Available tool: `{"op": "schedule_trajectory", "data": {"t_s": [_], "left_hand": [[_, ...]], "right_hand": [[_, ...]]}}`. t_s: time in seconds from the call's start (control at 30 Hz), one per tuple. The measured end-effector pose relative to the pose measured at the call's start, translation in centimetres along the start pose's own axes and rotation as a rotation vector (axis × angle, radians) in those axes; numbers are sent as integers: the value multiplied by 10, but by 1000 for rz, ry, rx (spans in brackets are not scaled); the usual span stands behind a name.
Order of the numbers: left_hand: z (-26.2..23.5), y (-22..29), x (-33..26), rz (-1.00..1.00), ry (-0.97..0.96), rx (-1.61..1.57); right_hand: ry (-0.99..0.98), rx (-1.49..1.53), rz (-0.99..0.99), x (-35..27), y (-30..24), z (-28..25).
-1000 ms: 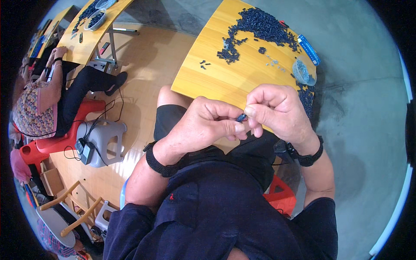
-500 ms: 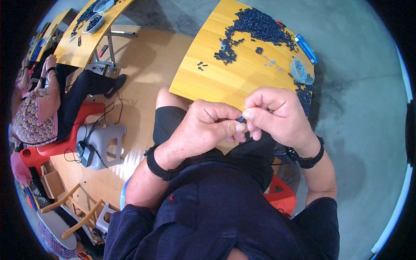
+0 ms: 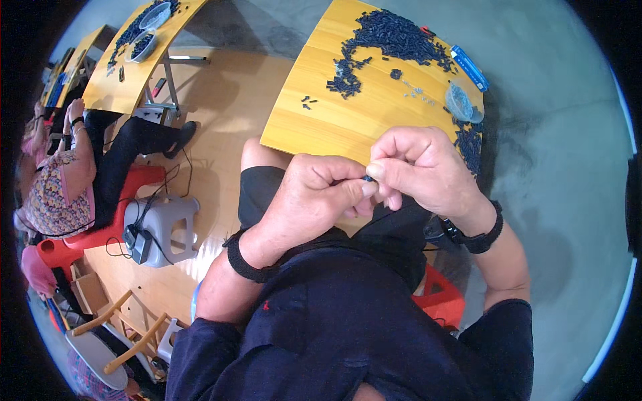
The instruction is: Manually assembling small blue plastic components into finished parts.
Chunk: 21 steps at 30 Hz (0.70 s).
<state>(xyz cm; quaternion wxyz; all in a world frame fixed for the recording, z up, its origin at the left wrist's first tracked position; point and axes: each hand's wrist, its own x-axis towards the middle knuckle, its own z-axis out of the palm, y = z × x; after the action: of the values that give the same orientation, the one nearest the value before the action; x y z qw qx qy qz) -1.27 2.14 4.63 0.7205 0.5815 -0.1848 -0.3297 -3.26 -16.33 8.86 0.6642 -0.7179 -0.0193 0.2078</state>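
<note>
Holding a small dark piece [image 3: 368, 178] above the lap [image 3: 261, 194], near the closest edge of the yellow table [image 3: 374, 107], the left hand [image 3: 328, 190] is gripping it between thumb and forefinger. The right hand [image 3: 424, 170] is meeting it from the other side, thumb and forefinger pinched together; whether they are gripping the piece itself or something tinier, I cannot tell. From where I am standing, this is looking like close fingertip work on a single piece, and the next move is probably calling for a steady left pinch and light, exact pressure from the right. The piece is showing only a dark bluish sliver, the fingertips hiding its shape. Farther out, a heap of dark pieces [image 3: 394, 37] is covering part of the table, a clear bowl [image 3: 477, 115] and a blue box [image 3: 469, 67] sitting by the right edge.
</note>
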Motion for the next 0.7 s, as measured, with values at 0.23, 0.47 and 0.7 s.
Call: {"op": "schedule_trajectory", "data": {"t_s": [0.23,0.47,0.7], "left_hand": [[7,-2,2,-38,61,53],[5,3,3,24,-19,23],[3,0,-1,228,5,136]], "right_hand": [[50,-46,-41,-3,4,0],[9,65,-62,-13,-4,-5],[33,21,-76,-20,0,-1]]}}
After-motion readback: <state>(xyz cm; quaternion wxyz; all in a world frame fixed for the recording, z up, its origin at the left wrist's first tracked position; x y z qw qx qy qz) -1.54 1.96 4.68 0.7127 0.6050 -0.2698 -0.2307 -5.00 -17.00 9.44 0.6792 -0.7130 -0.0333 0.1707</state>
